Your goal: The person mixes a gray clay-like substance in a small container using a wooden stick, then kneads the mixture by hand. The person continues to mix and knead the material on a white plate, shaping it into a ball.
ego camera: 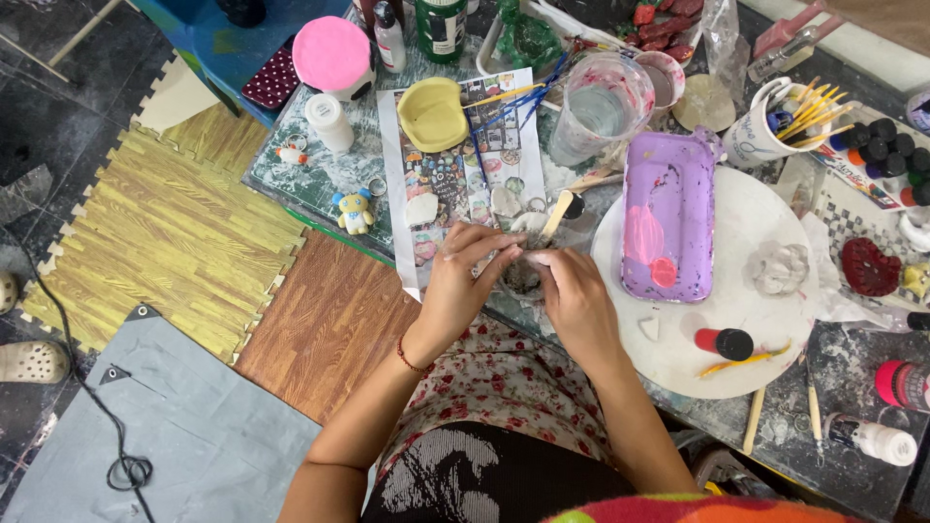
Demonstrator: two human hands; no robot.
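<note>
Head view: both hands are meeting at the table edge [320, 208].
Left hand [463, 281]: pinching a small grey piece [523, 276].
Right hand [573, 295]: gripping its other side.
Handling: probably light and brittle; its edges are offering the safest hold.
Nearby: wooden stick [557, 215], purple tray [668, 215].

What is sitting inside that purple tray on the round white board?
Inside the purple tray are a pink paint smear and a smaller darker pink blob. The rest looks bare, with faint stains. What lies beneath the tray is covered.
</note>
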